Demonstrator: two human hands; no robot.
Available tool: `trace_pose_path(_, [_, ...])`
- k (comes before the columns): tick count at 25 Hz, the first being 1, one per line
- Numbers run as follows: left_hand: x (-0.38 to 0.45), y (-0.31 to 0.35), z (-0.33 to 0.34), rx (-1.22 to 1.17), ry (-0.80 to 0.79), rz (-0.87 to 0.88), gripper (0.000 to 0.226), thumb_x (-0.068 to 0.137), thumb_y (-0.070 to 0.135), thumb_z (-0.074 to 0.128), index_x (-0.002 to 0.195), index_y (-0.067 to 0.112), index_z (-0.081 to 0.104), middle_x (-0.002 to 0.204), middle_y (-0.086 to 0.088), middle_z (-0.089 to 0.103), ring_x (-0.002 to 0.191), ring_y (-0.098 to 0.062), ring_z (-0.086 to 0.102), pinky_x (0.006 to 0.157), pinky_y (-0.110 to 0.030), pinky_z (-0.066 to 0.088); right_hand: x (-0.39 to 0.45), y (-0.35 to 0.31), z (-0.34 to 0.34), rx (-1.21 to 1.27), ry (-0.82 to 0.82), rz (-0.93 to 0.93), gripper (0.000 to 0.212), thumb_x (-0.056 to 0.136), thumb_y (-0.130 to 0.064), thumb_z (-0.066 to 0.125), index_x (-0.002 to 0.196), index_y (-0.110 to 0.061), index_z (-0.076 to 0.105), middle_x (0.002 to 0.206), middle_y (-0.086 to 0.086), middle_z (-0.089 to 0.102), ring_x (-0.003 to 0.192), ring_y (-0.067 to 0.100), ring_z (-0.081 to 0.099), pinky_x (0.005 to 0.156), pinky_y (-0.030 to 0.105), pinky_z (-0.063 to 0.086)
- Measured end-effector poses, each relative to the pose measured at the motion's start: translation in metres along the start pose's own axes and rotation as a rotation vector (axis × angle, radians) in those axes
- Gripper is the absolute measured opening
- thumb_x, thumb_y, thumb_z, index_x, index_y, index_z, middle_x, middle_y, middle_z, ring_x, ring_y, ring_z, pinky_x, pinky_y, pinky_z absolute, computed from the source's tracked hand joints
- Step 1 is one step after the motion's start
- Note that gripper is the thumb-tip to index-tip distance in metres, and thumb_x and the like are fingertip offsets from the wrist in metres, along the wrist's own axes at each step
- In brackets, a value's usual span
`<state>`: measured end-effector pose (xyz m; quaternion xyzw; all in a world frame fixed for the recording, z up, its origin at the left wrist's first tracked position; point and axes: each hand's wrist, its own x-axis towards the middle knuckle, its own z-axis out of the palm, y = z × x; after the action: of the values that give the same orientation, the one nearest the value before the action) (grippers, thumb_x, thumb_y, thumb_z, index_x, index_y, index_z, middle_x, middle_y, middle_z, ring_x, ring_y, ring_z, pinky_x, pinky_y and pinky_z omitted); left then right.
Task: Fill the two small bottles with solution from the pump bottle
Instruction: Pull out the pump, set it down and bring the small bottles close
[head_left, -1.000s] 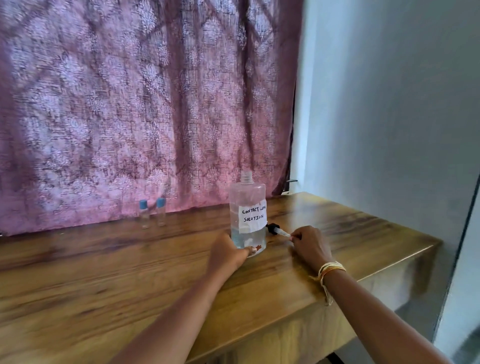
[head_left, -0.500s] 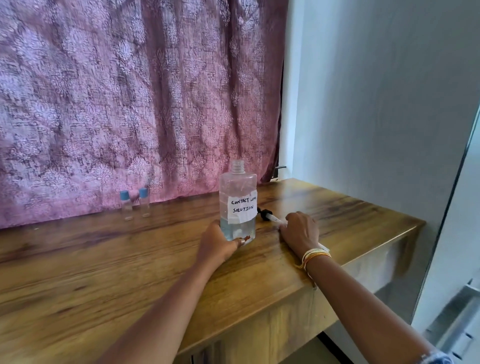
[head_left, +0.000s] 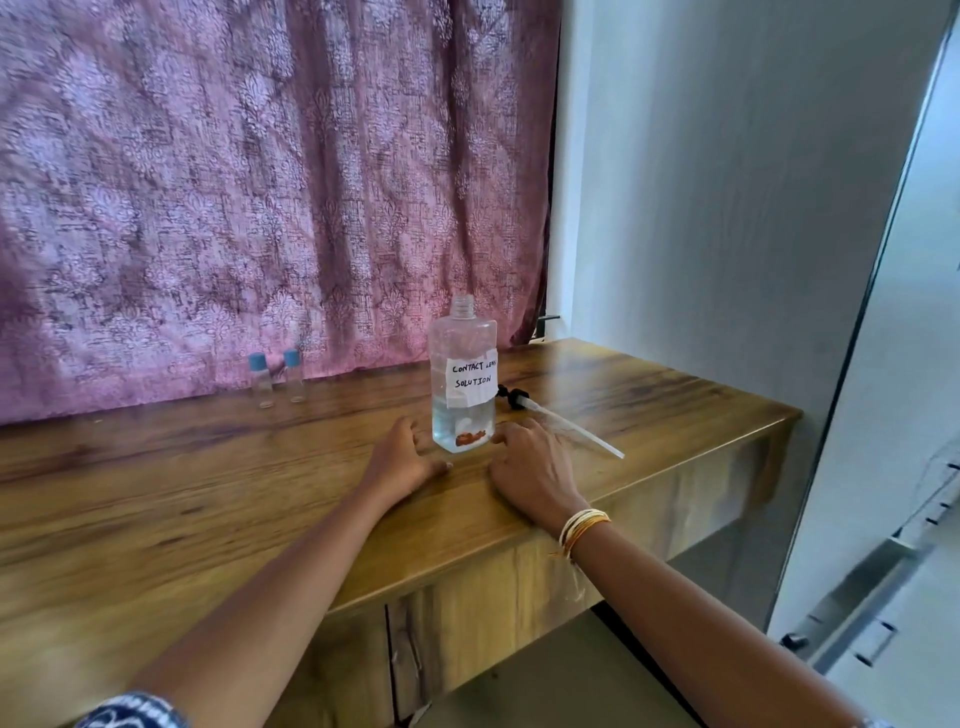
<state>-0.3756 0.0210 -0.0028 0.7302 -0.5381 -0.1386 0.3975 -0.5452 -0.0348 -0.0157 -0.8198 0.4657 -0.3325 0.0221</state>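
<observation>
Compared with half a second ago, the left hand (head_left: 402, 460) has let go of the base of the pump bottle (head_left: 463, 374) and now rests on the counter (head_left: 156, 499) just left of it, fingers loosely spread, gripping nothing; fingertips lie close to the bottle's lower left edge, contact uncertain. The right hand (head_left: 530, 467) has released the pump head (head_left: 558, 422) and moved left, so it now lies flat on the counter just right of the bottle, open and empty. Left to right: two small bottles (head_left: 278, 379) with blue caps stand upright side by side near the pink patterned curtain (head_left: 234, 182), well apart from both hands, caps on. The pump bottle stands upright between the hands, neck open with no pump fitted, clear liquid filling roughly its lower third. A white paper label on its front carries handwritten block capitals: "CONTACT LENS" over "SOLUTION"; the last word of the upper line is partly turned away and hard to read. An orange-red mark shows low on the bottle, unreadable. The pump head lies on its side on the counter behind and right of the right hand, black cap near the bottle, clear dip tube pointing toward the counter's right front edge. Yellow-white bangles (head_left: 581, 525) circle the right wrist.
</observation>
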Motion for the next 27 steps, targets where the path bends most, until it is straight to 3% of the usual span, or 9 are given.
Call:
trace_pose_path(5, [-0.019,-0.024,-0.039,0.128,0.020,0.112,0.050,0.086,0.017,0.070,0.133,0.017,0.052,0.124,-0.009,0.062,0.102,-0.017,0.060,0.088,-0.026,0.046,-0.007,-0.050,0.003,0.122,-0.072,-0.152,0.037,0.076,-0.019,0.056,0.110,-0.015,0.069,0.107,0.008,0.068,0.100,0.027,0.061,0.088,0.038,0.051])
trace_pose_path(8, [-0.025,-0.040,-0.066,0.174,0.057,0.119,0.046,0.087,0.013,0.067,0.131,0.014,0.054,0.118,-0.009,0.062,0.096,-0.015,0.057,0.085,-0.024,0.044,0.003,-0.079,0.008,0.199,-0.090,-0.229,0.032,0.077,-0.012,0.057,0.107,-0.009,0.069,0.103,0.011,0.070,0.096,0.027,0.064,0.085,0.037,0.053])
trace_pose_path(13, [-0.015,-0.071,-0.108,0.225,0.091,0.059,0.047,0.087,0.016,0.068,0.132,0.014,0.053,0.116,-0.010,0.061,0.104,-0.022,0.060,0.090,-0.032,0.046,0.028,-0.125,0.032,0.258,-0.216,-0.264,0.039,0.079,-0.010,0.058,0.117,-0.004,0.065,0.112,0.015,0.068,0.105,0.029,0.062,0.090,0.036,0.050])
trace_pose_path(17, [-0.001,-0.098,-0.131,0.232,0.121,-0.014,0.048,0.087,0.016,0.067,0.133,0.013,0.053,0.116,-0.009,0.061,0.108,-0.023,0.058,0.093,-0.032,0.046,0.054,-0.153,0.066,0.270,-0.338,-0.221,0.047,0.077,-0.012,0.062,0.124,-0.004,0.058,0.123,0.016,0.061,0.112,0.031,0.057,0.087,0.032,0.046])
trace_pose_path(21, [0.021,-0.126,-0.146,0.217,0.164,-0.056,0.041,0.089,0.013,0.063,0.129,0.011,0.055,0.117,-0.010,0.063,0.107,-0.022,0.059,0.092,-0.028,0.046,0.091,-0.167,0.098,0.303,-0.333,-0.170,0.027,0.070,-0.012,0.062,0.095,-0.002,0.064,0.099,0.014,0.066,0.094,0.031,0.063,0.078,0.035,0.054])
trace_pose_path(24, [0.047,-0.142,-0.147,0.143,0.254,-0.098,0.039,0.087,0.013,0.064,0.125,0.010,0.057,0.115,-0.011,0.066,0.104,-0.022,0.062,0.092,-0.029,0.048,0.120,-0.170,0.123,0.351,-0.298,-0.078,0.021,0.072,-0.014,0.062,0.090,-0.003,0.061,0.099,0.015,0.065,0.094,0.032,0.061,0.072,0.031,0.045])
trace_pose_path(27, [0.083,-0.160,-0.147,0.052,0.382,-0.174,0.044,0.086,0.012,0.066,0.128,0.008,0.054,0.118,-0.014,0.065,0.108,-0.028,0.062,0.089,-0.031,0.047,0.150,-0.178,0.148,0.479,-0.268,0.028,0.024,0.082,-0.017,0.064,0.098,0.000,0.065,0.107,0.019,0.067,0.101,0.034,0.062,0.082,0.037,0.049])
